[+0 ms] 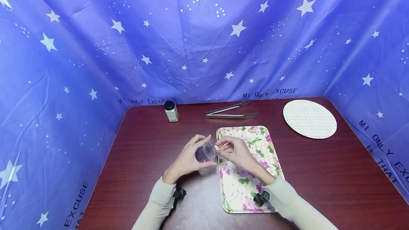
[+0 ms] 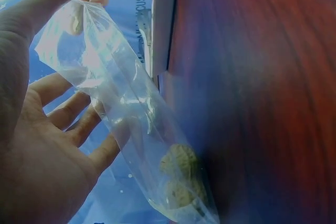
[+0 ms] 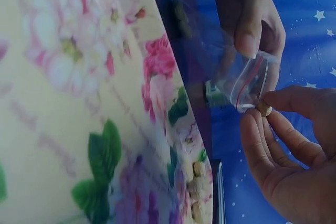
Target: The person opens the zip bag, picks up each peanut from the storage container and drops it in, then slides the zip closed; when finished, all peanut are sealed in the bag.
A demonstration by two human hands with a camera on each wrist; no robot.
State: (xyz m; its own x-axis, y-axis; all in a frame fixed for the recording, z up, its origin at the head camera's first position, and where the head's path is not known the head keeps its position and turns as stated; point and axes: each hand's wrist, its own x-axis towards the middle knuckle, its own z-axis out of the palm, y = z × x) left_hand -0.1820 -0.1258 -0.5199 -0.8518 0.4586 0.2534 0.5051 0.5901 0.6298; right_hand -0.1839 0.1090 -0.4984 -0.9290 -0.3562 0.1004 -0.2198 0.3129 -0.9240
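Observation:
A clear zip bag (image 2: 126, 98) hangs from my left hand (image 1: 188, 157), which holds it near the mouth with thumb and fingers apart. The bag's mouth gapes toward the right. Peanuts (image 2: 181, 174) lie at the bottom of the bag in the left wrist view. My right hand (image 1: 234, 152) pinches a single peanut (image 3: 264, 108) right at the bag's mouth, above the left edge of the floral tray (image 1: 230, 191). More peanuts (image 3: 198, 187) lie on this tray in the right wrist view; the right hand hides that area in the head view.
At the back left stands a jar (image 1: 172, 113) with a black lid. Metal tongs (image 1: 228, 115) lie spread behind the tray. A checked oval plate (image 1: 310, 119) sits at the back right. Starry blue cloth (image 1: 191, 45) hangs around the dark red table (image 1: 137, 166).

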